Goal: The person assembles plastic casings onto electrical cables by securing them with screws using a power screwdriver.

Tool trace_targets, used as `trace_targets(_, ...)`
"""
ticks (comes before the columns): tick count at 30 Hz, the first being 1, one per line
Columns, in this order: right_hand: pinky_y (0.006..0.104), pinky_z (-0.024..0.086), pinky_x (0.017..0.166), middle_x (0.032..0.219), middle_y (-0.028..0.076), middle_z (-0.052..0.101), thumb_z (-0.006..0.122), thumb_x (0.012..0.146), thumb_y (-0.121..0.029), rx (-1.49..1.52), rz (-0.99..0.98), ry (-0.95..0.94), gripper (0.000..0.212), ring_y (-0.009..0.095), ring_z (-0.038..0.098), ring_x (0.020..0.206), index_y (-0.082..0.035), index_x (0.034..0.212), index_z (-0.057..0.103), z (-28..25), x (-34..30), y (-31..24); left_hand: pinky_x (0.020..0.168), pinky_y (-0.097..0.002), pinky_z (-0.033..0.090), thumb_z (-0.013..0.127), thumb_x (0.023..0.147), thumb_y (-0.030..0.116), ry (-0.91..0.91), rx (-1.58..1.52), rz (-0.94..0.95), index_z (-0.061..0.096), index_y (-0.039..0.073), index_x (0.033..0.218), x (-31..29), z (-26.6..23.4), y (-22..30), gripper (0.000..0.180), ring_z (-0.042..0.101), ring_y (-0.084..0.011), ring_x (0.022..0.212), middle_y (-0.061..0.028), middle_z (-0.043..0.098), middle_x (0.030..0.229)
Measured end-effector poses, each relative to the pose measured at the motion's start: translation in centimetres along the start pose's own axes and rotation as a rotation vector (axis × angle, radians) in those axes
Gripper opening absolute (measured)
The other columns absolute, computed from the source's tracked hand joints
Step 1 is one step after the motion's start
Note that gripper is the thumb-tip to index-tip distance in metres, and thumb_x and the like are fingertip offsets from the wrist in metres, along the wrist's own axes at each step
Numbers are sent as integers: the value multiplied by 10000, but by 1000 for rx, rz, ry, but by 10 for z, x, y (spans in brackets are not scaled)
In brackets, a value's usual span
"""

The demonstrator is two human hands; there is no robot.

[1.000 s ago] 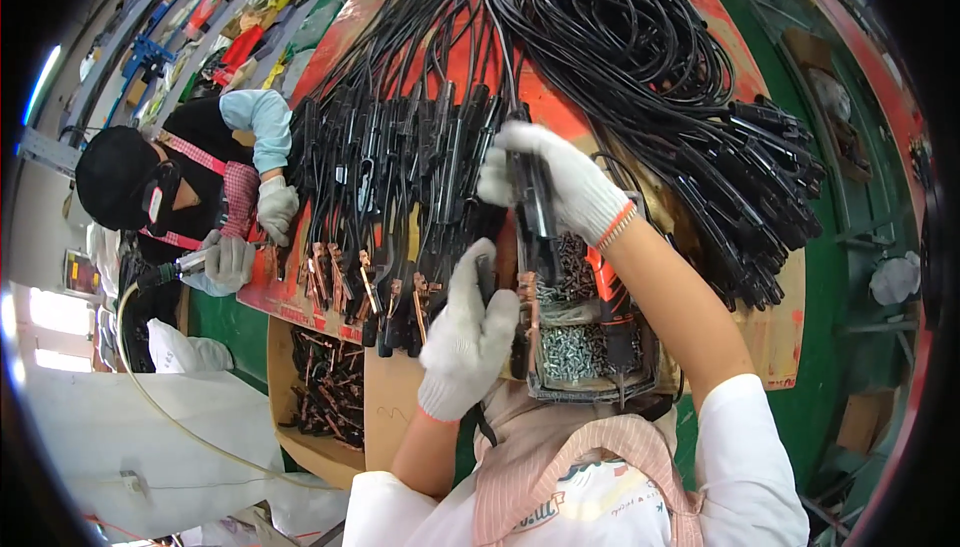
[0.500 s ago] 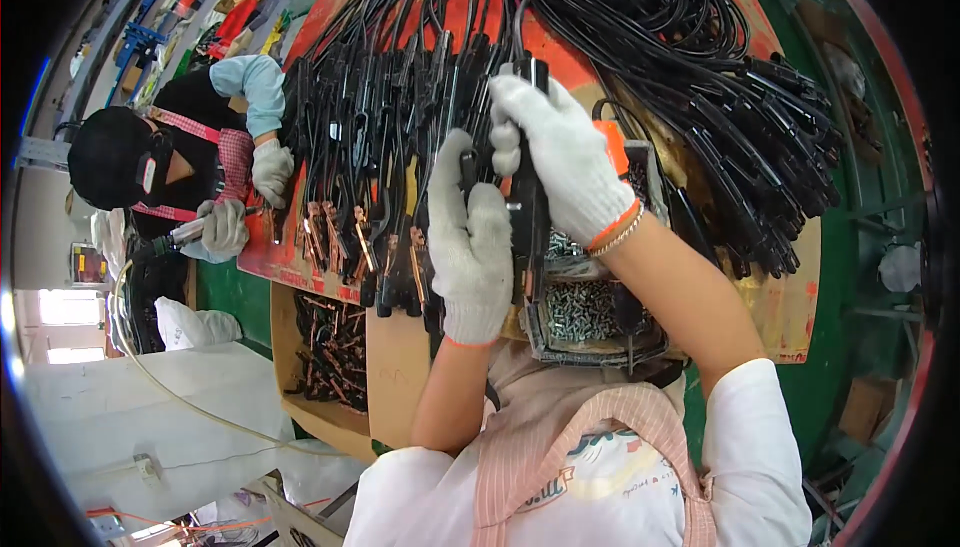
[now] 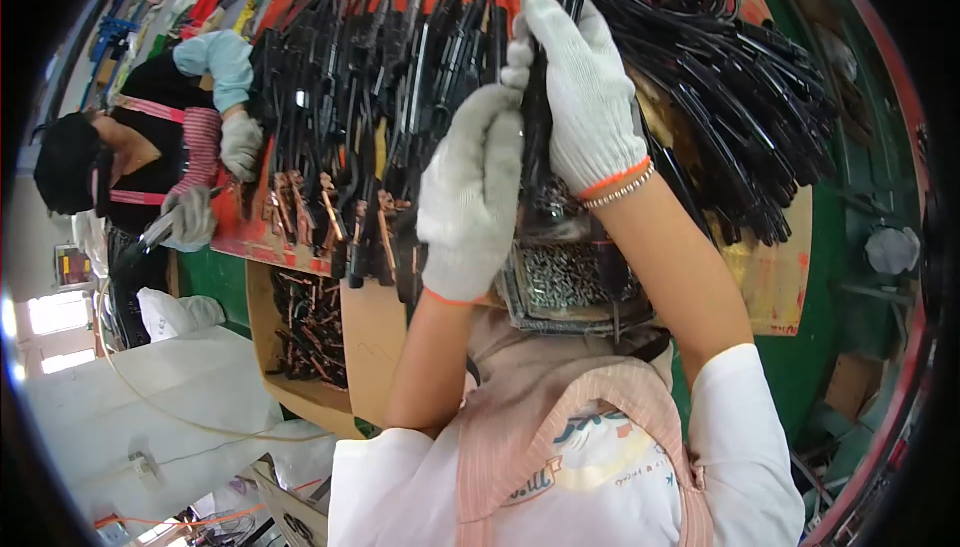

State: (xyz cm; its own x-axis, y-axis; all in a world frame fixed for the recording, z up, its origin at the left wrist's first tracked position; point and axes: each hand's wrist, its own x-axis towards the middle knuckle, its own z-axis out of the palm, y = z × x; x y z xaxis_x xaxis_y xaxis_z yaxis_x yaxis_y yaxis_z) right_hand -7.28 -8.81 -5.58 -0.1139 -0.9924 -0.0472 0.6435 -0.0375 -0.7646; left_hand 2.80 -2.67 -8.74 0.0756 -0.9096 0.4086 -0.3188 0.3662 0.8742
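A long black plastic handle (image 3: 536,132) stands lengthwise between my two white-gloved hands, above the work table. My right hand (image 3: 592,97) is wrapped round its upper part, the fingers curling to the left side. Against its left side lies my left hand (image 3: 468,192), closed along the handle with its fingertips close to those of the right. The gloves hide much of the handle. To the left, many similar black handles (image 3: 415,67) lie in a row with cables, some with copper-coloured ends (image 3: 332,209).
A bin of small metal screws (image 3: 565,277) sits below my hands, a dark tool over it. More cabled handles (image 3: 740,127) pile up at right. A cardboard box (image 3: 258,332) holds copper parts. At left, a co-worker's gloved hand (image 3: 185,222) holds a tool with a hose.
My hands have moved up in the picture with the black handle, and the left has closed in beside it. The whole view has shifted slightly. The co-worker's tool has moved away from the table.
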Motion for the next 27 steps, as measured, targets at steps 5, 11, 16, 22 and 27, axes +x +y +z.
trace_targets(5,262,511,736,988,89,644,705,883,-305,-523,-59,-127,516,162,641,852,-28,1285,538,-12,-2,-2,680,-303,570,757,819,187,-300,-393,-587,138,-2,1488,-12,7,12,931,670,-230,869,-213,573,1174)
trace_targets(11,412,452,997,1333,251,490,709,847,-380,-1492,-348,-196,804,347,556,1194,-20,1464,340,-101,-44,-8,769,-494,598,612,828,-23,-180,-1079,-1049,347,89,1419,-64,-6,1,657,696,-292,845,-214,621,1110)
trace_targets(16,360,495,879,1050,179,652,725,825,-339,-1485,181,-90,785,293,652,948,4,1436,370,-99,-52,-1,640,-382,592,607,856,-4,-171,-1116,-1098,375,82,1349,-71,-23,-11,551,656,-214,744,-142,633,974)
trace_targets(22,319,516,729,1024,95,606,693,844,-211,-97,137,-91,442,175,611,885,-68,1231,535,-123,-68,-42,362,-216,312,616,845,29,-298,-1332,-1138,430,109,1296,-74,-33,-25,495,386,-67,452,-15,497,714)
trace_targets(27,306,404,586,1092,91,489,617,923,-189,164,-345,-270,492,131,432,729,-93,1347,386,-80,-88,-54,360,-210,315,635,839,24,-217,-1109,-1132,391,58,1349,-69,-28,-18,566,393,-54,422,-2,507,684)
